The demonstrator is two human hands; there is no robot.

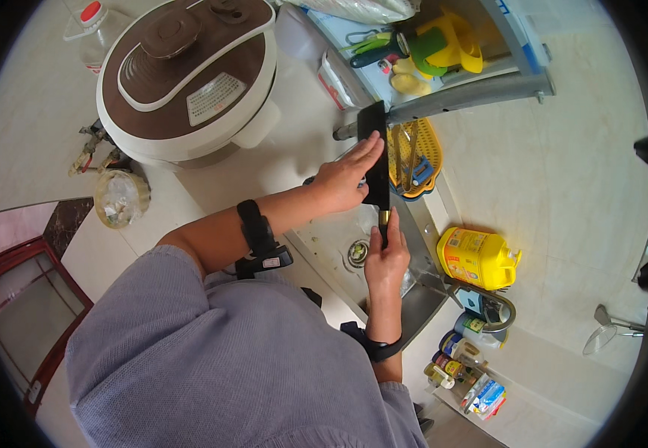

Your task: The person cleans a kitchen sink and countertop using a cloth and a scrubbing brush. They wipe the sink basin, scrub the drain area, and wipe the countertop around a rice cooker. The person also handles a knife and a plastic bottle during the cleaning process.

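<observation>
My right hand [388,259] is closed around the black handle of a kitchen cleaver [379,168]. Its dark, broad blade points away from me, above the far end of a stainless steel sink [335,246]. Across the flat of the blade lie the extended fingers of my left hand [342,180], with the thumb lower down near its edge. Food scraps sit in the sink drain [358,253]. Just beyond the blade, a yellow plastic colander [431,147] holds metal tongs [412,157] and a blue-handled peeler [423,171].
A brown-and-white electric pressure cooker [189,73] stands on the counter at left, near a waste tub [122,199]. Above the colander is a metal-framed rack [469,96] with vegetables. A yellow jug [476,258], the faucet [507,315] and several bottles [458,353] line the right.
</observation>
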